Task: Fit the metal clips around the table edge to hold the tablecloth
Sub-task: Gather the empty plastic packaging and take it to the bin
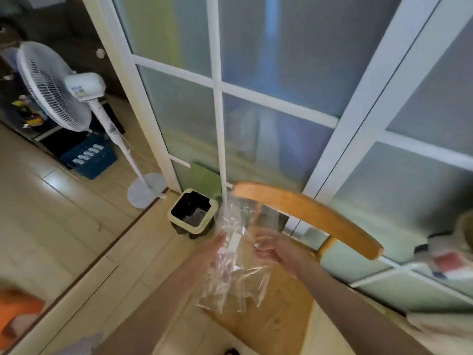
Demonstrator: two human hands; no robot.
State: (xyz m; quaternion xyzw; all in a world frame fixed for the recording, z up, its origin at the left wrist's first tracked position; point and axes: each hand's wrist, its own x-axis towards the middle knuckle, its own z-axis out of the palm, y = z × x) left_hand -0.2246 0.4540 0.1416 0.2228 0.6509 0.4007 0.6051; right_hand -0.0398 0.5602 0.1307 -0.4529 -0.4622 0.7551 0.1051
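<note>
Metal clips are not showing clearly anywhere in this blurred view, and whether any are lying inside the one clear plastic bag [230,285] cannot be told. That bag is hanging crumpled between two bare hands, above the wooden seat of one chair [307,213] and in front of the left end of its curved backrest. One small white label [234,243] is sitting on the upper part of the bag, but its writing is too smeared to read. The left grip [213,249] is lying against the bag's left side with fingers looking fairly straight, partly seen through the plastic; whether it is pinching cannot be told. The right grip [272,249] is curling its fingers onto the bag's upper right edge and holding it. Just beyond the bag, one cream-rimmed bin [185,224] with a dark liner is standing on the floor beside the frosted glass doors [256,73]. One white pedestal fan [51,85] is standing to the left, wearing a blue and yellow sticker [79,91] that cannot be read. One blue crate [89,162] is sitting behind the fan's pole.
</note>
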